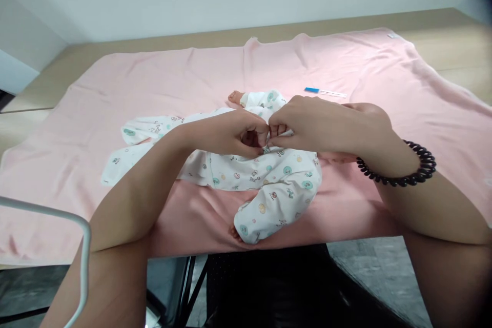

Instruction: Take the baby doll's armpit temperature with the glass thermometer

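A doll dressed in a white printed baby suit (269,179) lies on a pink blanket (184,77). One bare foot (235,96) sticks out at the far side, and another shows at the near edge. My left hand (230,130) and my right hand (307,123) meet over the doll's middle. Both are closed in a pinch on the suit's fabric, fingertips nearly touching. A black coiled band (407,177) circles my right wrist.
A small white and blue strip (325,93) lies on the blanket beyond my right hand. The blanket covers a wooden table (442,36). A white metal bar (77,225) stands at the near left. Dark chair parts and grey floor (369,266) show below the table edge.
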{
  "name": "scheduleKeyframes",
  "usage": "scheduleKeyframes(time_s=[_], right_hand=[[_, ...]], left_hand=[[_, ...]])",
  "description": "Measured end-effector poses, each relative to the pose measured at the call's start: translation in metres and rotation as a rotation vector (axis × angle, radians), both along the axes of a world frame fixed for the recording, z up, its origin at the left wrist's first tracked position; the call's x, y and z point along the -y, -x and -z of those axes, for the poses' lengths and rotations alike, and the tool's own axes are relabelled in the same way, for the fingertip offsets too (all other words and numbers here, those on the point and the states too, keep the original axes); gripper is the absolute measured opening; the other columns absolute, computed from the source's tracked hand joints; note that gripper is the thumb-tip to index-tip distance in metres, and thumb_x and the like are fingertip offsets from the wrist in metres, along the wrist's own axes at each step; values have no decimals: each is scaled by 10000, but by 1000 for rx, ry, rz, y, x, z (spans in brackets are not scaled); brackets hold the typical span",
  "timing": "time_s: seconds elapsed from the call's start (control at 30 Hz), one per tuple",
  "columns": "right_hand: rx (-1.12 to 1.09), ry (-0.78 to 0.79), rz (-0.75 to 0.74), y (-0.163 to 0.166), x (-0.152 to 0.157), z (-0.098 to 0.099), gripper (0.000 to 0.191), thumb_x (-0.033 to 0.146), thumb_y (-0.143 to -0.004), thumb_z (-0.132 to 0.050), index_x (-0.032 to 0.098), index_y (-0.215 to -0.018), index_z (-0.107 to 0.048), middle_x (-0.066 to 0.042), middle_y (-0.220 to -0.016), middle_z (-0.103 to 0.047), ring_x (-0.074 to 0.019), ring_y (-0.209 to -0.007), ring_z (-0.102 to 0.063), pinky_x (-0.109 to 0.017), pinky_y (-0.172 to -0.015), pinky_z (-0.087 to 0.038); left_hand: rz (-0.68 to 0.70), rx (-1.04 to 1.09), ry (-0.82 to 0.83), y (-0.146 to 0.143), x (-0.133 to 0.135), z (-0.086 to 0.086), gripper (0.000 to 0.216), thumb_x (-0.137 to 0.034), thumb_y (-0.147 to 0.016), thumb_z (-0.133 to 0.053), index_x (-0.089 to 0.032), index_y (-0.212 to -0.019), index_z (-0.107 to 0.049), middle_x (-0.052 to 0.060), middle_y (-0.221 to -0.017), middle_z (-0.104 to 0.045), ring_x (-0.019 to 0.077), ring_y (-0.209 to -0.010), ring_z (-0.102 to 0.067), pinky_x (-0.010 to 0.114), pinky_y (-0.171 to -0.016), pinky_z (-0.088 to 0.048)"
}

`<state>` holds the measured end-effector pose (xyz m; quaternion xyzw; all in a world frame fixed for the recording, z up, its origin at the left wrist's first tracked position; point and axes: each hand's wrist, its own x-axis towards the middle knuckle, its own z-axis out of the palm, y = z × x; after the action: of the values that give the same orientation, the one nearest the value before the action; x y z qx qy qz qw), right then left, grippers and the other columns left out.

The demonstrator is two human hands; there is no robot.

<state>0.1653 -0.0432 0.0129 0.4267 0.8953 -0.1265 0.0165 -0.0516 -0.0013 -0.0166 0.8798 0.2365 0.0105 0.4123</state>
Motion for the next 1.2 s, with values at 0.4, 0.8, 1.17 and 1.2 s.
scheduleKeyframes(time_s=[0.4, 0.8, 1.17, 1.2], right_hand=[[-66, -99, -99, -8, -1, 14, 196, 356, -917, -681, 192, -881, -580, -17, -777, -581, -162, -661, -498, -311, -613, -286], [-165, -167, -287, 37, 17, 26, 162, 254, -1051, -550, 126, -1038, -649, -59, -903, -610, -199, -846, -531, -350, -837, -353], [-195, -164, -200, 41, 9, 40, 233, 227, -1074, -438, 84, -1070, -621, -51, -795, -550, -186, -748, -485, -314, -743, -308], [-209, -159, -202, 41, 9, 41, 227, 226, -1070, -440, 84, -1060, -617, -48, -792, -545, -184, -746, -484, -314, -740, -309]], left_hand=[[-123, -354, -317, 13, 21, -25, 432, -598, -848, -637, -191, -716, -583, -6, -631, -570, 114, -551, -443, 289, -562, -276], [-58, -424, -294, 47, 25, -54, 277, -399, -969, -526, -218, -798, -646, -10, -627, -598, 117, -529, -458, 284, -560, -293], [-66, -487, -300, 42, 25, -46, 198, -260, -914, -497, -219, -754, -605, -11, -595, -536, 130, -510, -389, 310, -569, -286], [-42, -501, -293, 42, 25, -46, 192, -253, -907, -497, -219, -750, -602, -11, -596, -537, 130, -510, -387, 310, -568, -283]])
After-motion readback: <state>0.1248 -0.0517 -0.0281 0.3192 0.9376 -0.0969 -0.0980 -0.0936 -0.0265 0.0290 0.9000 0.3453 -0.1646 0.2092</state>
